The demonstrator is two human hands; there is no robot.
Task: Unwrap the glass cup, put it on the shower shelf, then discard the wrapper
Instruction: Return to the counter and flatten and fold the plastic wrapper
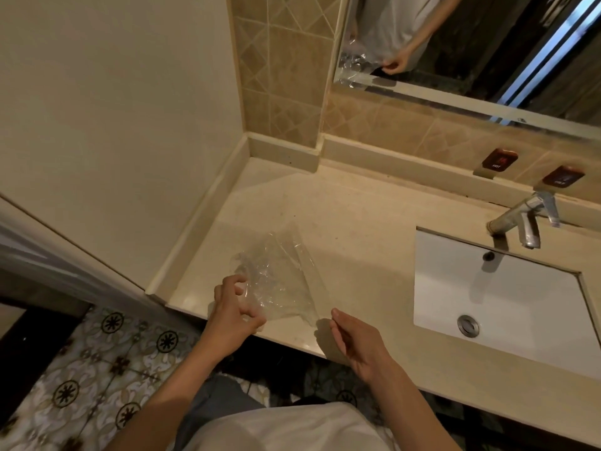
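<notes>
We pinch the crumpled clear plastic wrapper (pixel 279 281) in our left hand (pixel 232 315) to gather it (no cup visible); right hand (pixel 356 345) open, empty.

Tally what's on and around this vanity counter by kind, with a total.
Clear plastic wrapper: 1
Faucet: 1
Sink basin: 1
Dark red hot/cold labels: 2
Mirror: 1
Total: 6
No glass cup can be made out.
</notes>
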